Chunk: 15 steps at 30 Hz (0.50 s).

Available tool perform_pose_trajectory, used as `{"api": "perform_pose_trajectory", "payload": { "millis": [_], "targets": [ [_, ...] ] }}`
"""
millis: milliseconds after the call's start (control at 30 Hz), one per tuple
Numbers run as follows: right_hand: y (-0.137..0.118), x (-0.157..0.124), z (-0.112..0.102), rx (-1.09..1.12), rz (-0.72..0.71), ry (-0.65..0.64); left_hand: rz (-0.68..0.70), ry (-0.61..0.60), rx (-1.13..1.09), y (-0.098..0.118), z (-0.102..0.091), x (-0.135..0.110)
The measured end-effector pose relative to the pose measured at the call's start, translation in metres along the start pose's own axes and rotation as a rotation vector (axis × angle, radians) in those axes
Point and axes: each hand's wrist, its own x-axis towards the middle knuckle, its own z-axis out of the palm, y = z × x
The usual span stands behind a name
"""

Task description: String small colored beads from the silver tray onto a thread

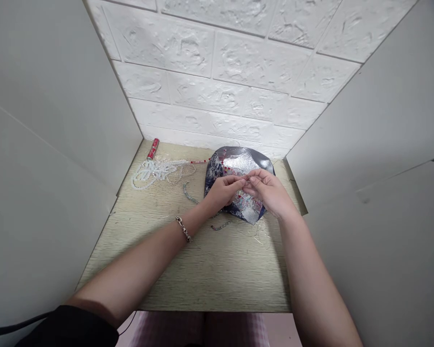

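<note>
Above a silver-lined pouch [249, 158] with a dark patterned outside, my two hands meet fingertip to fingertip. Small red, pink and clear beads [251, 201] lie loose inside it. My left hand [224, 190] pinches at something tiny, perhaps a bead or thread, too small to make out. My right hand [265, 188] is closed in a pinch against it, its fingers curled. From the pouch's left side a thread strung with red and pink beads [200, 161] runs toward a heap of white bead strands [154, 171].
A red cylinder [153, 148] lies at the back left of the wooden table [202, 274]. Short greenish bead strings [190, 193] and loose thin threads [256, 236] lie around the pouch. A white brick-patterned wall [202, 86] stands behind, with grey panels on both sides.
</note>
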Motion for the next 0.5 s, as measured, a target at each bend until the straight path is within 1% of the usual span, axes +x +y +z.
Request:
{"api": "perform_pose_trajectory", "payload": {
  "millis": [167, 367, 500],
  "targets": [
    [-0.0012, 0.0005, 0.001, 0.047, 0.01, -0.002, 0.008, -0.008, 0.027, -0.0018, -0.001, 0.0012],
    [-0.0013, 0.0001, 0.0014, -0.026, 0.008, 0.011, 0.001, -0.019, 0.035, -0.0004, -0.0009, 0.0008],
    [-0.0004, -0.0006, 0.0021, -0.037, -0.009, 0.011, -0.011, -0.025, 0.041, -0.0004, -0.0009, 0.0011]
  ]
}}
